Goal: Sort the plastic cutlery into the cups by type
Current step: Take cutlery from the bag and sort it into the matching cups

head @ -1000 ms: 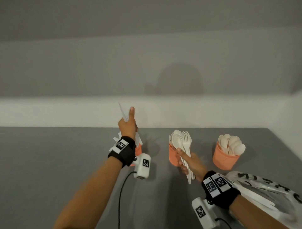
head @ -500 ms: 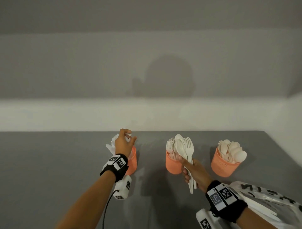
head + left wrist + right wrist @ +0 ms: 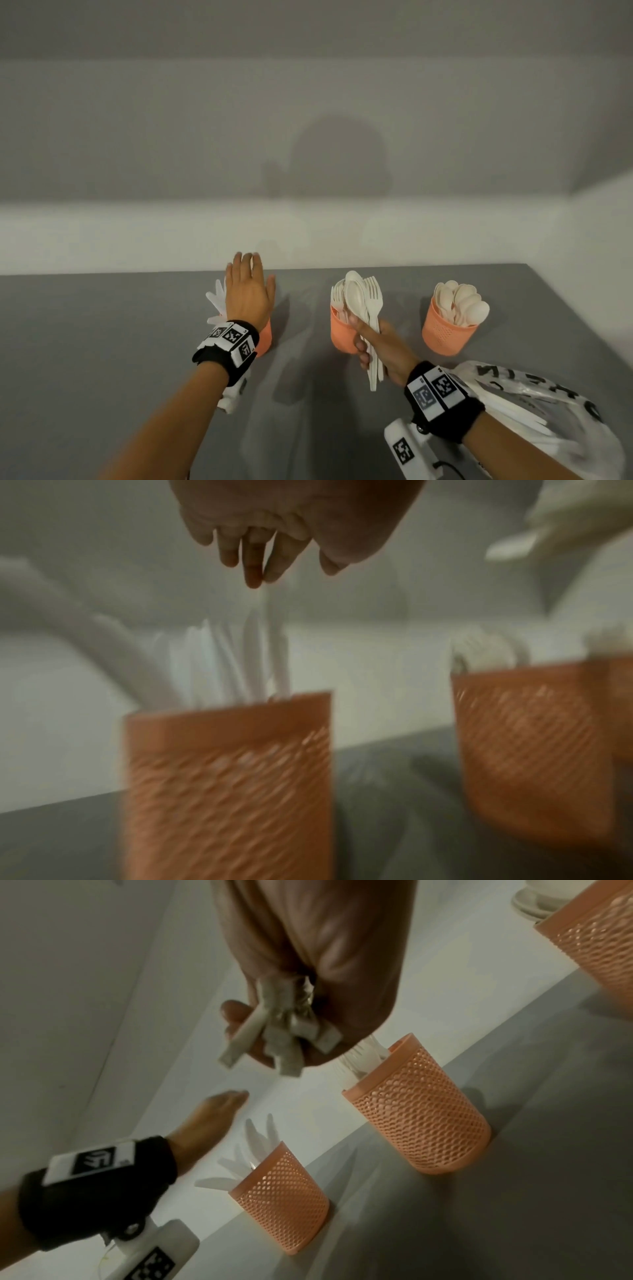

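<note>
Three orange mesh cups stand in a row on the grey table. The left cup (image 3: 264,337) holds white knives (image 3: 215,301); my left hand (image 3: 248,291) hovers over it, fingers straight, holding nothing. The same hand (image 3: 270,547) hangs above the knives (image 3: 250,656) in the left wrist view. The middle cup (image 3: 340,330) holds forks. My right hand (image 3: 376,346) grips a bundle of cutlery (image 3: 364,308), a spoon and forks, in front of that cup. Their handle ends (image 3: 284,1039) stick out of my fist. The right cup (image 3: 445,337) is full of spoons (image 3: 462,303).
A crumpled white plastic bag (image 3: 548,411) with black lettering lies at the front right with more white cutlery in it. A pale wall runs along the table's far edge (image 3: 137,272), and the table's right edge (image 3: 582,325) slants past the spoon cup.
My left hand lowered a knife into the left cup, let it go and spread its fingers above the cup. The right hand kept its bundle by the middle cup.
</note>
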### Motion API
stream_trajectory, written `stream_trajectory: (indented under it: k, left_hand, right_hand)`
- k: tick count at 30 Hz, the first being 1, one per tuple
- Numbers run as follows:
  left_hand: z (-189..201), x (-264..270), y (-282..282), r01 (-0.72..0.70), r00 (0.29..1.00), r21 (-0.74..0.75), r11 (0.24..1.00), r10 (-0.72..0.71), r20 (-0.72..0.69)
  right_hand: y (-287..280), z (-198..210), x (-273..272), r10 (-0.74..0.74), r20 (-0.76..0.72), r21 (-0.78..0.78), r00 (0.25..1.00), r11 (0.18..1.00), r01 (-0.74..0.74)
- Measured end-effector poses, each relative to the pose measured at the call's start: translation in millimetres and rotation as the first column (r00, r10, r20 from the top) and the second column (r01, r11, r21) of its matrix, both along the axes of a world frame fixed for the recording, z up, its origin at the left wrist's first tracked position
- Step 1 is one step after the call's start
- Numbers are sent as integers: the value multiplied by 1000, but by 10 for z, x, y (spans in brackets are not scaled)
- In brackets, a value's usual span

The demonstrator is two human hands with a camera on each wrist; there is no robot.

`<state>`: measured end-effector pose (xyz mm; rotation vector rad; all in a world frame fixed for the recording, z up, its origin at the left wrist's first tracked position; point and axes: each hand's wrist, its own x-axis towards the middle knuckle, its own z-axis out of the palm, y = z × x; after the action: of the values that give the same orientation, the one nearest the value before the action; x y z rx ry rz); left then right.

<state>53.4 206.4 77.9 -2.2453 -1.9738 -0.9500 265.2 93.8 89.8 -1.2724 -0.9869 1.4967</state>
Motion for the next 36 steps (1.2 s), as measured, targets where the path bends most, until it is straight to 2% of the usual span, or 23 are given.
stream_trajectory:
  k: [1, 3, 6, 9, 16, 19, 20, 21, 24, 25, 26, 28, 30, 31, 33, 36]
  left_hand:
    - [104, 87, -97, 42, 991, 14, 999, -44, 125]
    - [268, 287, -316, 128, 910, -19, 992, -110, 401]
    - [374, 600, -647, 291, 798, -255, 922, -87, 596]
    - [286, 855, -843, 378, 789, -379, 845, -80, 609]
    - [268, 1096, -984, 263, 858, -427, 865, -7, 514]
    - [306, 1128, -1023, 236, 847, -391, 890, 9, 531]
    - [308, 1131, -1011, 227, 814, -356, 906, 24, 580]
    - [309, 1127, -991, 222, 750, -311, 924, 42, 660]
    - [355, 1104, -977, 224, 463, -188, 956, 65, 884]
    - [370, 1096, -984, 232, 422, -173, 957, 61, 904]
    - [381, 1097, -996, 247, 424, -178, 953, 59, 904]
    - [364, 1147, -1031, 295, 490, -226, 928, 56, 870]
    - [332, 1241, -1108, 366, 561, -288, 885, 37, 827]
    - [320, 1304, -1165, 394, 573, -315, 863, 37, 818]
    - [303, 1418, -1277, 432, 552, -324, 841, 38, 833]
    - [252, 1513, -1316, 411, 535, -323, 853, 61, 842]
  right_hand:
    - [0, -6, -7, -5, -9, 9, 1000, 1000, 5]
    - [5, -24, -25, -19, -14, 21, 1000, 1000, 19]
    - [18, -74, -51, -39, -24, 38, 999, 998, 40]
    - [-4, -109, -86, -33, 12, 85, 999, 996, 32]
    - [-169, -146, -27, -11, 7, 87, 1000, 996, 10]
    - [-220, -144, 21, -28, 3, 74, 1000, 997, 28]
    - [-222, -150, 39, -63, 13, 79, 998, 995, 62]
    - [-213, -167, 61, -101, 42, 80, 994, 992, 98]
    - [-248, -199, 134, -202, 96, 91, 975, 977, 193]
    - [-261, -207, 162, -228, 143, 114, 963, 970, 213]
    - [-268, -210, 180, -256, 207, 140, 944, 963, 231]
    - [-238, -274, 227, -332, 341, 206, 879, 939, 275]
    - [-211, -300, 233, -407, 412, 270, 815, 909, 318]
    - [-205, -311, 228, -420, 419, 288, 805, 902, 321]
    - [-228, -292, 199, -421, 420, 310, 803, 899, 309]
    - [-248, -287, 177, -378, 467, 307, 800, 917, 254]
